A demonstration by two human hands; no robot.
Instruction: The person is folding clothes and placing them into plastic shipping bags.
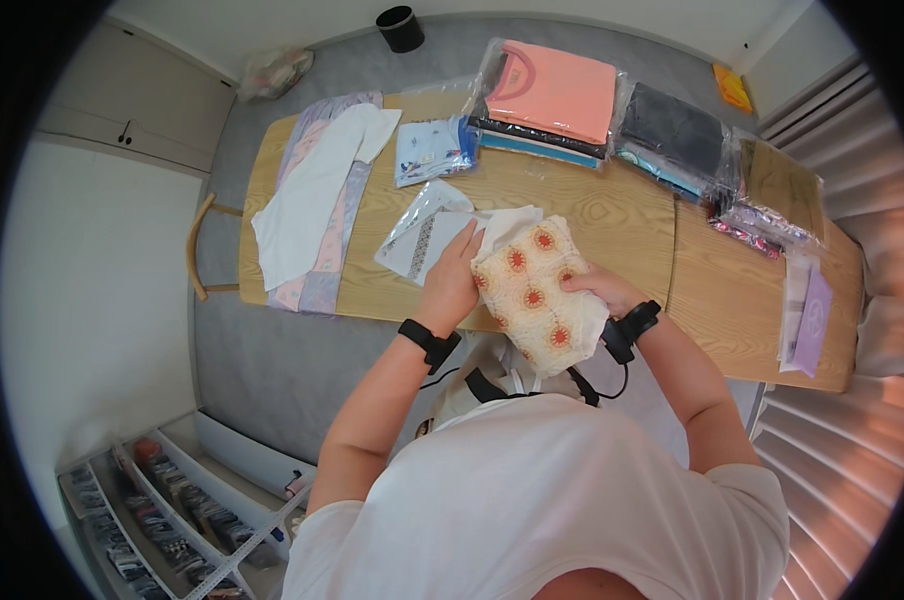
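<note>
A cream garment with orange flower medallions [532, 295] lies folded at the near edge of the wooden table [612, 215]. My left hand [452, 280] presses on its left side, fingers over a clear plastic bag [422, 235] beneath. My right hand [597, 285] grips the garment's right edge. Both wrists wear black bands.
A white cloth over a pastel one [317, 195] drapes the table's left end. Bagged folded clothes line the far edge: a salmon one [557, 90], a dark one [672, 130], a brown one [782, 180]. A black cup [400, 28] stands on the floor beyond. Storage bins [162, 520] sit lower left.
</note>
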